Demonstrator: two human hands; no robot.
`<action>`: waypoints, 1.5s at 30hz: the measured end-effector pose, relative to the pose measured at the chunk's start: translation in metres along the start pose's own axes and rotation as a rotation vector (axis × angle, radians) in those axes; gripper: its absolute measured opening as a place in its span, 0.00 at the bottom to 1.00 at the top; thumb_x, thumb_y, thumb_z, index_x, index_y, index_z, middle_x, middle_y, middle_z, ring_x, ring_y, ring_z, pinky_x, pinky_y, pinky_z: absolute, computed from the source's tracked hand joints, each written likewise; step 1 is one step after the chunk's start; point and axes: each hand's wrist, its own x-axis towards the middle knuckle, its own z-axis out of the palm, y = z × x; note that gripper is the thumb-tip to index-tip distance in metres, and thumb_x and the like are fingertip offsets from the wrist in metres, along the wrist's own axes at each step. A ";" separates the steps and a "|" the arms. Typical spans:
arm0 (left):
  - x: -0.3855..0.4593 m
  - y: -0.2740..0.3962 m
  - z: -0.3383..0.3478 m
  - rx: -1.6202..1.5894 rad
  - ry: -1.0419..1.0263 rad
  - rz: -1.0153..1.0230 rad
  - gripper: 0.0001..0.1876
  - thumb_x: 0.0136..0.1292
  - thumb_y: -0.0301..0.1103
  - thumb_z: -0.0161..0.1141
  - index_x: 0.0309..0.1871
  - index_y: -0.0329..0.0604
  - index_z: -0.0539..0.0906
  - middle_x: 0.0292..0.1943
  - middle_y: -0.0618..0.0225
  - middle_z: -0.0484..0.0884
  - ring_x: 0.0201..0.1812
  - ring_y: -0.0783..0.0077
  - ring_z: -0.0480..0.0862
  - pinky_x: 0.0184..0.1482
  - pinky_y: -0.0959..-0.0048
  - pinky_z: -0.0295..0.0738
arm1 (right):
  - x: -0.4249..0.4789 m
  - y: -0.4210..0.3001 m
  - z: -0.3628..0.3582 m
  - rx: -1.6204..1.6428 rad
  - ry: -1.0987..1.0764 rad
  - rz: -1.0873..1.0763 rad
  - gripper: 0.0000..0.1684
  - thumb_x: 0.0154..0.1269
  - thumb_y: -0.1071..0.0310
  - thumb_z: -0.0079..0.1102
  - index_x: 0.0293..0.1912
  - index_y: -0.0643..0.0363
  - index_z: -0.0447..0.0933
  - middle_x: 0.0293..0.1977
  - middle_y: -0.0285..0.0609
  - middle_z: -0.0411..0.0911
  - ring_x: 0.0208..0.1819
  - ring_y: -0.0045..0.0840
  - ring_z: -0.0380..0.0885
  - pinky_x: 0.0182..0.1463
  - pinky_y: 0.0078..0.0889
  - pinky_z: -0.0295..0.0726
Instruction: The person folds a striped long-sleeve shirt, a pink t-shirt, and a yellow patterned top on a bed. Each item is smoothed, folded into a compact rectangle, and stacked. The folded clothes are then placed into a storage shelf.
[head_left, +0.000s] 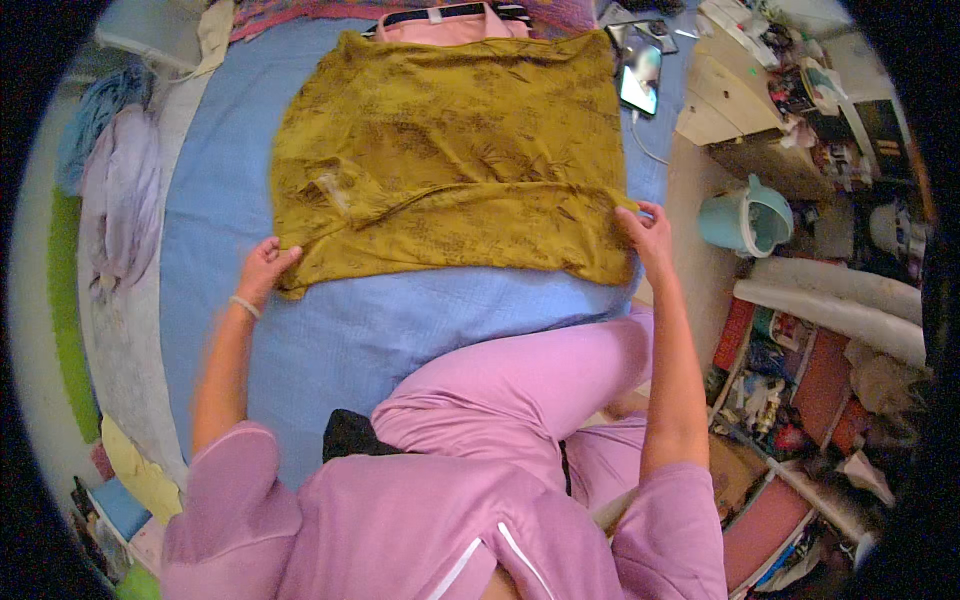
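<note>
A mustard-yellow patterned cloth garment (465, 135) lies spread over a blue bed sheet (225, 157). Its near part makes a band with a crease running across its width. My left hand (268, 264) pinches the garment's near left edge between thumb and fingers, with a pale bracelet on the wrist. On the other side, my right hand (646, 231) grips the right edge at the end of the crease. A pink collared garment (450, 30) shows beyond the far edge of the yellow cloth, most of it hidden.
A lit smartphone (641, 82) with a white cable (646, 142) lies right of the garment. On the floor stands a light-blue bucket (746, 219). Wooden furniture (724, 97) and cluttered shelves (780, 375) line the right. Pale lilac cloth (124, 195) hangs at the left.
</note>
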 end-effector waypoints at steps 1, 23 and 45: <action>-0.009 0.005 0.007 0.025 0.031 -0.010 0.15 0.59 0.35 0.58 0.46 0.38 0.74 0.39 0.70 0.79 0.38 0.79 0.77 0.42 0.77 0.72 | -0.003 0.000 0.004 -0.032 0.034 -0.011 0.37 0.47 0.48 0.67 0.48 0.65 0.67 0.29 0.42 0.76 0.33 0.25 0.75 0.36 0.28 0.73; -0.019 0.018 0.038 0.880 0.505 0.583 0.13 0.51 0.32 0.61 0.39 0.41 0.76 0.47 0.54 0.74 0.49 0.56 0.74 0.49 0.63 0.67 | -0.055 -0.012 0.002 -0.560 0.252 0.002 0.20 0.64 0.49 0.45 0.39 0.58 0.69 0.28 0.53 0.74 0.33 0.48 0.74 0.38 0.48 0.71; 0.041 0.090 0.102 0.807 -0.193 1.185 0.07 0.57 0.28 0.55 0.37 0.36 0.76 0.35 0.58 0.78 0.41 0.59 0.77 0.43 0.67 0.71 | -0.041 -0.065 0.031 -0.557 -0.051 -0.765 0.21 0.51 0.66 0.58 0.47 0.59 0.69 0.44 0.48 0.68 0.50 0.43 0.64 0.63 0.56 0.51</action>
